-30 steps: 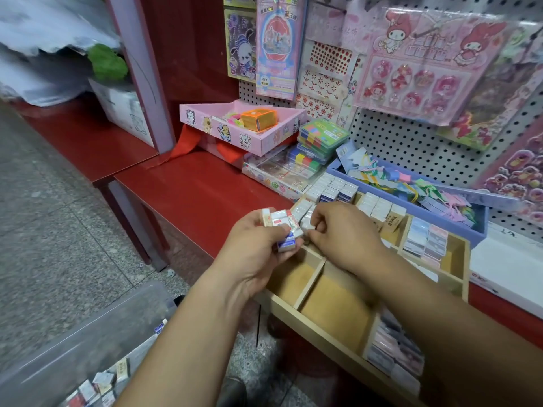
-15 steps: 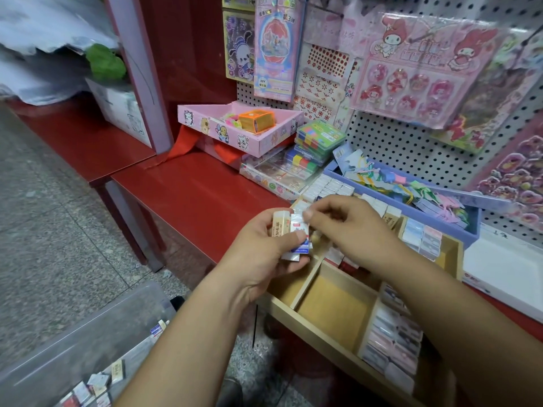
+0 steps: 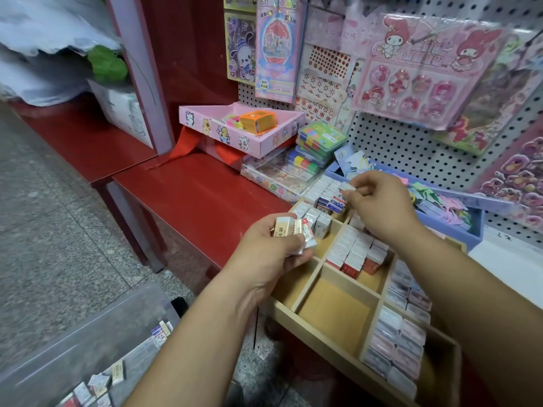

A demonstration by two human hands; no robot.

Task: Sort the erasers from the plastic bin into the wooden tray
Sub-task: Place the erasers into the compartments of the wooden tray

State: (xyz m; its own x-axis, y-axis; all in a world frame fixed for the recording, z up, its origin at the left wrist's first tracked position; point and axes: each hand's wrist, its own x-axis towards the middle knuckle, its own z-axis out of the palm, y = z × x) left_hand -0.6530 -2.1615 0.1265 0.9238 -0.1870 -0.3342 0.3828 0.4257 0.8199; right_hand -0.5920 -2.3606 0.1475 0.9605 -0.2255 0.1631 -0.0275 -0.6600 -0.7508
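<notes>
Change: the right hand (image 3: 379,204) has pulled away from the left hand (image 3: 264,254) and now hangs over the far end of the wooden tray (image 3: 323,340). It carries one small eraser (image 3: 347,187) taken from the handful.
Meaning: by the look of it, one more piece is about to be filed. It hangs just above the tray's far row of blue-labelled erasers (image 3: 329,198), probably its own kind.
Right grip: thumb and fingertips pinch that single eraser.
Left grip: fingers curl round a handful of erasers (image 3: 293,230), held over the tray's left edge.
Stock left: loose erasers lie in the plastic bin (image 3: 88,330), on the floor down and left of the tray. The tray's two near-left compartments show bare wood.
Writing: the cream sleeve in the handful bears brown Chinese characters, too small for me to read. The pink hanging pack (image 3: 276,48) up behind the tray shows a "DIY" tag and a "3" among characters. The blue labels are too blurred to read.
</notes>
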